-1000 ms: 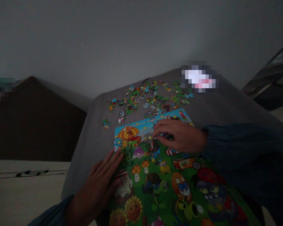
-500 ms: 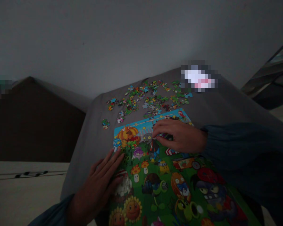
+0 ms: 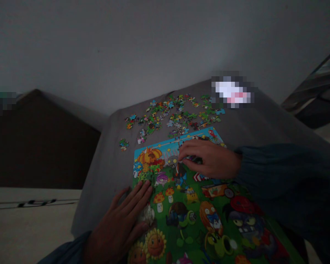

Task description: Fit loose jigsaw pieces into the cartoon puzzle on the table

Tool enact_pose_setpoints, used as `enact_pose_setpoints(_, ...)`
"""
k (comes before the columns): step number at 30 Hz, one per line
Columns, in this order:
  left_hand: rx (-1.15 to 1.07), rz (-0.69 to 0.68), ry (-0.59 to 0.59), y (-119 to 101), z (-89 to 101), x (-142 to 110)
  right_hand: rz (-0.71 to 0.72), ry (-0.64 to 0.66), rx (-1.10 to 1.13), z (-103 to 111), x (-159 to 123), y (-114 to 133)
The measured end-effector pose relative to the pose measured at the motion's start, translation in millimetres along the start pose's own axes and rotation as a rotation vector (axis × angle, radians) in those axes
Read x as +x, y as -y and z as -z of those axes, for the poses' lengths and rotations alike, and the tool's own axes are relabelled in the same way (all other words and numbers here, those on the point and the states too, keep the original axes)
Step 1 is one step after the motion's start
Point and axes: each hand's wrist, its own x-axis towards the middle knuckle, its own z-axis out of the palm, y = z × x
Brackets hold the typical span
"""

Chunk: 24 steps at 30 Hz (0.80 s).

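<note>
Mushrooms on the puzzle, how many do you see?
2. One mushroom sits just right of the left hand; the other is up and to its right, below the right hand. More could be hidden under the hands.

The jigsaw puzzle is bright green with cartoon plants and zombies; its top strip is sky blue; the loose pieces are multicoloured.

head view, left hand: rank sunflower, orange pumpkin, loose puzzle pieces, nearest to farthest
From the left hand:
1. Sunflower picture, to its right, low on the puzzle
2. Orange pumpkin picture, at the puzzle's far end
3. Loose puzzle pieces, beyond the puzzle
</note>
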Motion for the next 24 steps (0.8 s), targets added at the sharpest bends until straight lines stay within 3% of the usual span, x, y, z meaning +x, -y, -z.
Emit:
enact_pose_setpoints(18, -0.083, 0.092, 0.041, -18.6, 6.5, 5.4, 0.002, 0.021, -0.005, 2.0, 0.3, -0.2)
enact_pose_setpoints(24, -0.088, 0.083, 0.018, -16.3, 10.6, 6.1, 0.241, 0.199, -0.115, -2.4, -3.4, 10.7)
